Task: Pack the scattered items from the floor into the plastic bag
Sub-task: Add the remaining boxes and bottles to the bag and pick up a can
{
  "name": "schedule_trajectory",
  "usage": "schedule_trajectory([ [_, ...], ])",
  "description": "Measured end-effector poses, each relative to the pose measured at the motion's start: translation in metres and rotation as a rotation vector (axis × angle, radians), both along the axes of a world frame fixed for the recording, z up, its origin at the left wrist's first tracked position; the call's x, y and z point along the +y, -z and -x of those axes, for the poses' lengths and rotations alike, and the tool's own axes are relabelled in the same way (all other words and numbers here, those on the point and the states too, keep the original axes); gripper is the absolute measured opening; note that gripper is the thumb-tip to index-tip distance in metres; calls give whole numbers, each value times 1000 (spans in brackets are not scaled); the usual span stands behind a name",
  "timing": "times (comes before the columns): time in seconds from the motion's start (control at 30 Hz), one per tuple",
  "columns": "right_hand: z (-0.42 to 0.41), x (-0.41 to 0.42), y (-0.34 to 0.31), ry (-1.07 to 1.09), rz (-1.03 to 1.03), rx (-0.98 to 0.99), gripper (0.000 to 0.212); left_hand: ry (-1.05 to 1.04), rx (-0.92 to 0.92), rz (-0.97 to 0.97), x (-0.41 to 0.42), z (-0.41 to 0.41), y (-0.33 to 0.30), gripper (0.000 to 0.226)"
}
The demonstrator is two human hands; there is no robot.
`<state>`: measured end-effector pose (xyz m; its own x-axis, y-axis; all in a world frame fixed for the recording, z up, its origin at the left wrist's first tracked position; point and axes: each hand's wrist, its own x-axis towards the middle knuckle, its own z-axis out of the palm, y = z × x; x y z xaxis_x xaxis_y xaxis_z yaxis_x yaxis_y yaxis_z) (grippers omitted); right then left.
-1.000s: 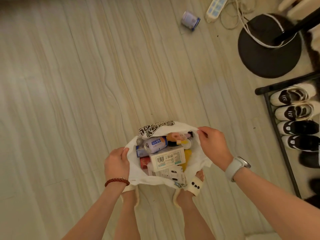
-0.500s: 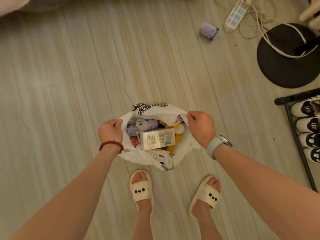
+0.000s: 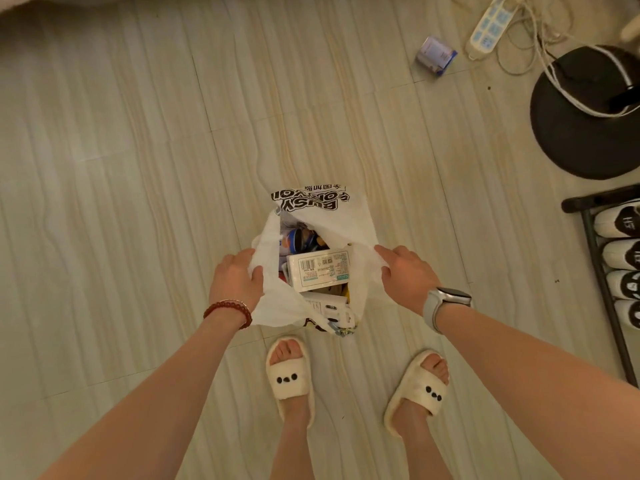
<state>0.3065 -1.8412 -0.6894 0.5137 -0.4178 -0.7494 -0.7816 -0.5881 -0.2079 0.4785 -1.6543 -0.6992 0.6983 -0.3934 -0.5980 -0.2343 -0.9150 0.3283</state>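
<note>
A white plastic bag (image 3: 341,221) with black lettering stands on the floor in front of my feet. My left hand (image 3: 235,282) grips its left rim and my right hand (image 3: 407,277) grips its right rim, holding the mouth apart. Inside lie a white box with a barcode (image 3: 320,270), a blue and white can (image 3: 298,239) and several other packets, partly hidden by the bag's folds. One small blue and white can (image 3: 435,56) lies on the floor far ahead to the right.
A power strip (image 3: 490,27) with tangled white cords lies by a round black stand base (image 3: 585,133) at the far right. A black shoe rack (image 3: 604,296) with white shoes stands along the right edge. My slippered feet (image 3: 291,375) are just behind the bag.
The bag has dropped away from me and its mouth has narrowed, with the far rim folding over the contents. Both hands stayed on the rims. The view has pulled back as I straightened.
</note>
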Motion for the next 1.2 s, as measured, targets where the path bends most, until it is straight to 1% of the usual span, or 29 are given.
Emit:
schedule_trajectory([
  [0.07,-1,-4,-3,5,-8,-20,48,54,-26,-10,-4,0,-5,41],
  [0.13,-4,-7,-8,17,-31,-21,47,87,14,16,-10,2,-11,42],
  [0.2,-9,-9,-17,44,-30,-42,45,95,24,42,-16,2,-20,43],
  [0.3,-15,-8,-40,110,13,-102,45,72,-11,117,-26,3,-47,41],
  [0.47,-18,2,-110,270,38,-239,45,136,-75,263,-37,16,-122,38],
  [0.6,-10,4,-173,400,66,-342,43,226,-129,251,-46,24,-180,40],
  [0.67,-3,-2,-198,447,83,-383,42,213,-142,246,-54,26,-203,40],
  [0.73,8,-12,-216,471,87,-384,42,197,-133,236,-65,30,-220,40],
  [0.87,31,-58,-232,528,69,-381,42,205,-106,212,-111,39,-236,41],
  [1.0,49,-130,-235,574,8,-352,43,180,-104,165,-183,52,-234,43],
  [1.07,54,-175,-228,543,-8,-341,43,157,-91,149,-227,61,-226,45],
  [1.2,58,-257,-213,422,37,-282,44,172,-17,106,-305,81,-205,49],
])
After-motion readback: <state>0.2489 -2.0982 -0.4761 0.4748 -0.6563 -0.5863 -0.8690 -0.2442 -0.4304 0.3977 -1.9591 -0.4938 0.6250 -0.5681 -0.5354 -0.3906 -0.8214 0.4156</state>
